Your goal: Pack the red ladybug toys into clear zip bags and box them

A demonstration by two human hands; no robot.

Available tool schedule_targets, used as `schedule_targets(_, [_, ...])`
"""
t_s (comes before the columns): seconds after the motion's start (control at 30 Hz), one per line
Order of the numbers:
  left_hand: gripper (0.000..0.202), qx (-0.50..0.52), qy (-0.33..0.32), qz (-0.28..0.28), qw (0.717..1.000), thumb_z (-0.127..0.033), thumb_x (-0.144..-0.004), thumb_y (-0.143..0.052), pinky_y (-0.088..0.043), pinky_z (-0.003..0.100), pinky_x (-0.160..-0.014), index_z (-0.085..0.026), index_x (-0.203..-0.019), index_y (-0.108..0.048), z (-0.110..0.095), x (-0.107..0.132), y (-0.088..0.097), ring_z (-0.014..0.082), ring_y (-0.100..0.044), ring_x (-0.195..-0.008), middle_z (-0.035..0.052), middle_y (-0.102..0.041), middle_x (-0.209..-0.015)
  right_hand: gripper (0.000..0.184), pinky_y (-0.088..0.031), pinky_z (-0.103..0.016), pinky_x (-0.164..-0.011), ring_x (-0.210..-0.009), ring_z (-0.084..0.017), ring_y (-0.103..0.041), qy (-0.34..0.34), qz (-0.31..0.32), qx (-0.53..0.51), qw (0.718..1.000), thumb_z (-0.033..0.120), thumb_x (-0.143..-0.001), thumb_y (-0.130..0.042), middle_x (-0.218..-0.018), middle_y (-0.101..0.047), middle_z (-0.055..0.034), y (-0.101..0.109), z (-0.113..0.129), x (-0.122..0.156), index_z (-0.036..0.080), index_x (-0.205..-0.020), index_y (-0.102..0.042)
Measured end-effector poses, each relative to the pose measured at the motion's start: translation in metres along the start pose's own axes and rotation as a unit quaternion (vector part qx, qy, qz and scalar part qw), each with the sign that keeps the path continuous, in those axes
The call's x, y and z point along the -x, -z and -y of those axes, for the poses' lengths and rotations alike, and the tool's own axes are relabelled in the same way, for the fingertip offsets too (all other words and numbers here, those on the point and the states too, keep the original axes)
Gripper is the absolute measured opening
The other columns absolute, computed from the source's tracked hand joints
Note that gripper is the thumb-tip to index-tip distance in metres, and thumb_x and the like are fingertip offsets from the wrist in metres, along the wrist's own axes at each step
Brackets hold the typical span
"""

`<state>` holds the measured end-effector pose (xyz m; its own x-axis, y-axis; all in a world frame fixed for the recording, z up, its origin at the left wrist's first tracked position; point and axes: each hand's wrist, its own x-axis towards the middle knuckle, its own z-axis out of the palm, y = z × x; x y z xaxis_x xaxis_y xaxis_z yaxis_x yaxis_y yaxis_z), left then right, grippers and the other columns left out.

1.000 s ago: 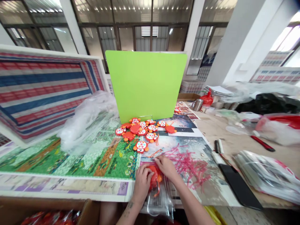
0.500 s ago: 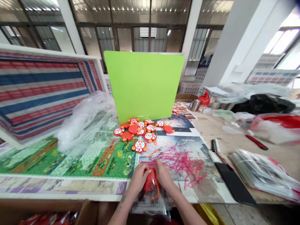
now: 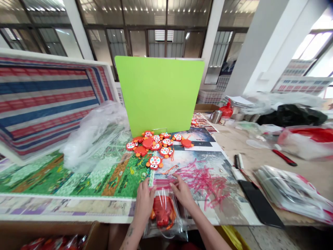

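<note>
A clear plastic bag (image 3: 179,229) lies at the table's front edge, partly over it. Inside it is a red crab-shaped toy (image 3: 163,211) with an orange cord. My left hand (image 3: 145,198) is at the bag's upper left side, fingers stretched and thumb apart; whether it touches the plastic I cannot tell. On the upper right side, my right hand (image 3: 182,192) has its fingers spread and grips nothing. Straight pink strands (image 3: 163,183) lie between the hands, just beyond the bag. Farther off sits a pile of red crab toys (image 3: 155,162) with dotted white faces.
Loose pink strands (image 3: 205,184) are scattered to the right. A green board (image 3: 160,93) stands behind the toys. Left are crumpled plastic (image 3: 91,135) and a striped lined crate (image 3: 47,93). A cardboard box (image 3: 91,236) holds bagged red items. A black phone-like slab (image 3: 261,203) lies right.
Both hands have let go of the bag's upper edge and moved apart, fingers opening. The bag now lies flatter, with the red toy inside more fully visible.
</note>
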<state>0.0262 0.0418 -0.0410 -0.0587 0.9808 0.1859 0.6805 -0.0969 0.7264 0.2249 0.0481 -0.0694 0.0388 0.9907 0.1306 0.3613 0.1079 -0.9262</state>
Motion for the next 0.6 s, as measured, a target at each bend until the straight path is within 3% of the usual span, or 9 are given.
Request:
schedule_targets(0.17, [0.057,0.083,0.129,0.117,0.981,-0.046,-0.082,-0.05,-0.047,0.042,-0.093,-0.01,-0.127,-0.049,0.019,0.002,0.008,0.0285,-0.065,-0.102,0.0147,-0.068,-0.105,0.054,-0.045,-0.028,-0.063,-0.064,-0.016,-0.057,-0.021,0.041,-0.03,0.998,0.013,-0.074,-0.054,-0.071,-0.057,0.0035,-0.009,-0.01,0.0,0.018,-0.128,-0.051])
schedule_targets(0.3, [0.035,0.168,0.127,0.151,0.966,-0.05,-0.074,-0.056,-0.049,0.035,-0.077,-0.017,-0.086,-0.059,0.018,0.002,0.003,0.0251,-0.065,-0.084,0.0077,-0.068,-0.082,0.051,-0.047,-0.027,-0.062,-0.064,-0.016,-0.056,0.007,0.03,-0.037,0.999,0.01,-0.075,-0.049,-0.074,-0.056,0.0021,-0.011,-0.005,-0.001,0.018,-0.125,-0.055])
schedule_targets(0.37, [0.035,0.245,0.144,0.156,0.946,-0.053,-0.071,-0.06,-0.047,0.03,-0.065,-0.019,-0.078,-0.054,0.014,0.002,-0.001,0.0204,-0.062,-0.07,0.0036,-0.065,-0.073,0.049,-0.049,-0.031,-0.069,-0.074,-0.018,-0.059,0.052,-0.01,-0.013,0.998,0.011,-0.078,-0.049,-0.084,-0.061,-0.0023,-0.006,0.004,-0.003,0.019,-0.125,-0.056])
schedule_targets(0.47, [0.042,0.351,0.196,0.173,0.899,-0.056,-0.068,-0.067,-0.042,0.026,-0.054,-0.02,-0.083,-0.051,0.002,0.002,-0.007,0.0151,-0.056,-0.056,0.002,-0.066,-0.074,0.037,-0.049,-0.036,-0.082,-0.089,-0.022,-0.06,0.144,-0.049,0.044,0.987,0.014,-0.084,-0.052,-0.095,-0.066,-0.0067,0.001,0.025,-0.004,0.021,-0.119,-0.062])
schedule_targets(0.53, [0.043,0.386,0.197,0.192,0.881,-0.054,-0.067,-0.07,-0.042,0.026,-0.053,-0.019,-0.088,-0.055,-0.007,0.0,-0.009,0.015,-0.056,-0.055,0.0038,-0.069,-0.078,0.03,-0.049,-0.036,-0.082,-0.09,-0.022,-0.061,0.189,-0.02,0.07,0.979,0.015,-0.088,-0.053,-0.094,-0.068,-0.0064,0.002,0.04,-0.004,0.022,-0.114,-0.065])
schedule_targets(0.6, [0.037,0.389,0.148,0.192,0.889,-0.048,-0.07,-0.07,-0.048,0.029,-0.062,-0.018,-0.09,-0.061,-0.016,-0.002,-0.01,0.0189,-0.062,-0.066,0.0067,-0.071,-0.084,0.03,-0.05,-0.035,-0.082,-0.091,-0.021,-0.062,0.223,0.024,0.104,0.969,0.014,-0.09,-0.052,-0.097,-0.069,-0.0062,-0.001,0.052,-0.003,0.023,-0.116,-0.064])
